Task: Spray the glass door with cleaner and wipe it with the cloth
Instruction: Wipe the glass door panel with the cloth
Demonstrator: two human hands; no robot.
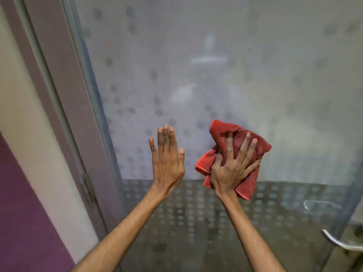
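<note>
A frosted glass door [216,65] with a pattern of grey dots fills most of the view. My right hand [233,165] presses a crumpled red cloth [257,148] flat against the glass, fingers spread over it. To its left, my left hand [167,156] rests open with its palm toward the glass and holds nothing. A darker dotted band [196,213] crosses the door just below both hands. No spray bottle is in view.
A brown door frame [64,95] runs down the left, with a metal hinge [87,187] on it. A cream and purple wall [23,222] lies further left. A metal lever handle [337,242] sticks out at the lower right edge of the door.
</note>
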